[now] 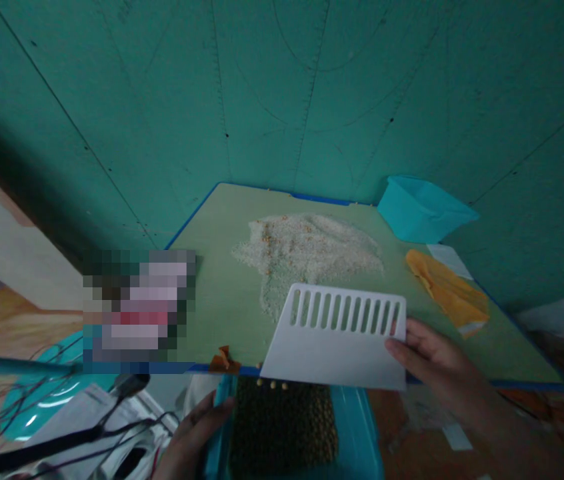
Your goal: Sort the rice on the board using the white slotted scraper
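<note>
My right hand (pixel 435 363) grips the right edge of a white plastic scraper (pixel 335 347) with a row of slots, held at the near edge of a pale green board (pixel 212 300). Beyond the scraper lies a spread of white grains (pixel 307 253) with a few yellow kernels mixed in. My left hand (pixel 189 433) holds the left rim of a teal container (pixel 357 433) below the board's edge; it holds a dark mass of small round grains (pixel 282 427). A few yellow kernels (pixel 272 385) sit at the lip under the scraper.
A teal tub (pixel 422 207) stands at the board's far right corner, with an orange cloth (pixel 447 287) beside it. A green wall (pixel 282 87) rises behind. A blurred-out patch (pixel 139 310) covers the board's left side. Cables, papers and a teal plate (pixel 37 400) lie lower left.
</note>
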A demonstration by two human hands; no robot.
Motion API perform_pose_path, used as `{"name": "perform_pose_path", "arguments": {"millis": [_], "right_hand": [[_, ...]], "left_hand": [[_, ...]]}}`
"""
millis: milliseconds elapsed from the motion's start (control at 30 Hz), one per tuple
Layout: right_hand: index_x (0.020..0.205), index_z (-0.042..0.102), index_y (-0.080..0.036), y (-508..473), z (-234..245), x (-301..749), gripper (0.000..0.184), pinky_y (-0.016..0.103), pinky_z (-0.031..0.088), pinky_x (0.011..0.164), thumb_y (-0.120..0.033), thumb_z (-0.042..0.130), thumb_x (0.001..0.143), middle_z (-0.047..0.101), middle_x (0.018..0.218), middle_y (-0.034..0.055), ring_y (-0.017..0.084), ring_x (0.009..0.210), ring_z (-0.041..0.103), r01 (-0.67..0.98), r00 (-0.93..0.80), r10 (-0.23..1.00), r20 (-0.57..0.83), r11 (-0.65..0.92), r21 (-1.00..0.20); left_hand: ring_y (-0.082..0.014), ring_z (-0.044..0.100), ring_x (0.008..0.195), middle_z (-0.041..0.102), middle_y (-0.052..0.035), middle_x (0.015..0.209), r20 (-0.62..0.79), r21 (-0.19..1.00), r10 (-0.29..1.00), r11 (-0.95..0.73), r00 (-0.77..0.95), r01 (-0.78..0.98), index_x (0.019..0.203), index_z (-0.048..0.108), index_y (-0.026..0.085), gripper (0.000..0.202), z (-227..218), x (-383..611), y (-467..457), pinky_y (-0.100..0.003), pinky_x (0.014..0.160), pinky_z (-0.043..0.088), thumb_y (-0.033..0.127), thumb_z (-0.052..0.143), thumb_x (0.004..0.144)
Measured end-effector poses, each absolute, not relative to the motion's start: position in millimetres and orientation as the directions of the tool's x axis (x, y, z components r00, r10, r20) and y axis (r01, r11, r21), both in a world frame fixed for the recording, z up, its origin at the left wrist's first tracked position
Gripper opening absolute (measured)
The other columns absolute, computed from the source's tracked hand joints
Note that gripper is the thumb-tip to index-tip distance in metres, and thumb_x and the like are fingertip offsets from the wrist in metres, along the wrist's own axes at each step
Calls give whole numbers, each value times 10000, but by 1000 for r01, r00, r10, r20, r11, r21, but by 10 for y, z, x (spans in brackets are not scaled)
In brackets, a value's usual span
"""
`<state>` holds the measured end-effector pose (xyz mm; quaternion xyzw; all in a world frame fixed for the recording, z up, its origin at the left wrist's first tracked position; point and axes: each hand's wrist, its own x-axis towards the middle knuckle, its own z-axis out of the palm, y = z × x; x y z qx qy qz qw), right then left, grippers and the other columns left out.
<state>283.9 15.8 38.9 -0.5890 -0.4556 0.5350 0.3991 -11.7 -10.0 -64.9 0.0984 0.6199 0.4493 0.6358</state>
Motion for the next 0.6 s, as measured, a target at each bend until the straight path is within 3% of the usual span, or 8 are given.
{"name": "perform_pose_path", "arguments": {"millis": [167,367,500,600], "right_hand": [[1016,670,-246,166,405,2862,308,379,527,806,-444,626,785,727,1029,84,257,942,670,163,28,973,-230,-231,-959],[1047,644,-238,279,440,2764,351,377,518,843,-476,604,792,726,1045,79,254,979,665,192,-5,980,-198,-194,-962],[1026,648,-243,295,435,2702,333,384,513,862,-479,599,796,727,1048,73,252,990,662,178,-65,977,-203,-189,-966],[1021,651,-240,314,418,2773,341,398,519,845,-478,616,780,730,1030,80,264,973,666,217,-6,984,-178,-172,-961]], "left_hand": [[-432,669,932,744,-50,554,-707,683,684,591,-183,-430,747,690,251,342,-709,-137,-128,-508,757,571,395,778,450],[-414,673,937,772,-30,623,-725,688,625,656,-288,-309,680,688,265,188,-740,-305,-150,-539,941,466,327,771,523],[-401,696,870,772,-49,625,-725,686,639,641,-257,-343,693,685,252,172,-757,-400,-153,-484,802,553,344,741,560],[-389,707,834,772,-36,595,-713,700,624,661,-320,-270,669,666,250,252,-814,-488,-161,-412,663,580,357,810,493]]}}
